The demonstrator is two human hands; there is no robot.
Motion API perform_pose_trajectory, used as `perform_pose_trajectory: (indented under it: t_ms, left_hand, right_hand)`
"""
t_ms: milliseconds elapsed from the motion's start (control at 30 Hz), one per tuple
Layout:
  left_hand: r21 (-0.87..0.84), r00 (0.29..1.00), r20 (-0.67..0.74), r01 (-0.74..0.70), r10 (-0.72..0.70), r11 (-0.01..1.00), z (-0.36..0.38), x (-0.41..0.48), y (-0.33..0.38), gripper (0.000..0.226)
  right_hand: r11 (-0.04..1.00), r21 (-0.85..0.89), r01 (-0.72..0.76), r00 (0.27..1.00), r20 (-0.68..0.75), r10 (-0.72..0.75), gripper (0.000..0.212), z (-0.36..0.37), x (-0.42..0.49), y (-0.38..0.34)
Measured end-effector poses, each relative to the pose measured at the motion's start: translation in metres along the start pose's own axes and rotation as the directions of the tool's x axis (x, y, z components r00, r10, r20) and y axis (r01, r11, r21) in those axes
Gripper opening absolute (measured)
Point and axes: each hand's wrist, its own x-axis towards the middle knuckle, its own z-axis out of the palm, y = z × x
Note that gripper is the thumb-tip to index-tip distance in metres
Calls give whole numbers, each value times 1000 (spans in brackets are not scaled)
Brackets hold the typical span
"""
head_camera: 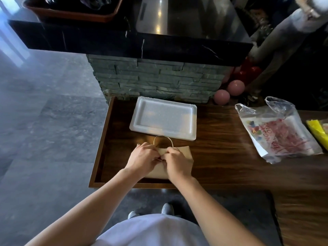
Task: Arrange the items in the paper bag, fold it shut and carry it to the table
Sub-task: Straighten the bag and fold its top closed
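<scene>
A brown paper bag (186, 155) lies flat on the dark wooden counter (221, 157), near its front left corner. Its twisted paper handle (163, 139) loops up toward the far side. My left hand (142, 160) and my right hand (177, 162) sit side by side on the bag's top, fingers pinching the paper at its upper middle. Both hands cover most of the bag, and its contents are hidden.
A white foam tray (163, 119) lies just behind the bag. A clear plastic bag with red print (278, 134) sits at the right, a yellow item (317, 134) beyond it. Two pink balloons (229, 92) rest by the stone-faced bar (156, 80). Grey floor lies left.
</scene>
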Motion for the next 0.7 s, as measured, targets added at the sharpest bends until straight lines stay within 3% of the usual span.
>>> perform_pose_trajectory:
  t_ms: [200,300,400,500,600,633,700]
  left_hand:
    - [-4,987,-87,137,-137,991,-10,-8,-33,9]
    - [-286,962,-70,234,-263,929,-7,-24,-55,13]
    - [-582,896,53,386,-441,715,-3,-30,-67,20]
    - [-724,838,237,490,-492,485,4,-31,-75,22]
    - [-805,758,485,582,-436,116,9,-35,-84,36]
    - [-797,744,533,601,-403,56,9,-37,-85,40]
    - [-790,738,549,611,-391,44,12,-34,-83,43]
  right_hand:
    - [997,64,38,999,28,-40,12,-19,4,49]
    - [985,168,-49,999,26,45,11,-25,-5,75]
    - [920,343,-190,981,39,188,15,-17,-9,84]
    - [766,514,-387,921,171,350,24,-13,-14,86]
    - [449,702,-553,828,405,387,32,-13,-21,82]
    - [343,733,-588,801,467,375,33,-13,-22,81]
    - [234,738,-633,765,549,335,34,-15,-19,86]
